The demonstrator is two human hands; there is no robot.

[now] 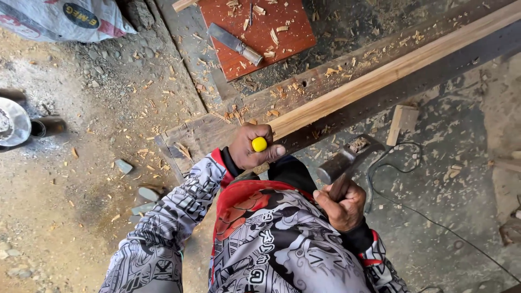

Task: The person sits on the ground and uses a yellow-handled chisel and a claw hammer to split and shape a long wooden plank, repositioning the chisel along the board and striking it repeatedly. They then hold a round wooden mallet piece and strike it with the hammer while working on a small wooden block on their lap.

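Wood shavings (163,116) litter floor; knife (234,44) on red board (260,32). Left hand (252,147) fisted round yellow-capped chisel (259,144) at timber's (391,69) end; right hand (343,205) clenches hammer (347,158).

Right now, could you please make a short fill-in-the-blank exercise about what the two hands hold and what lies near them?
1. The right hand grips a ____ by its handle.
2. The left hand holds a tool whose butt end is ____ in colour.
3. The left hand rests on the end of a long wooden ____.
4. A chisel lies on a ____ board.

Missing words: hammer; yellow; beam; red
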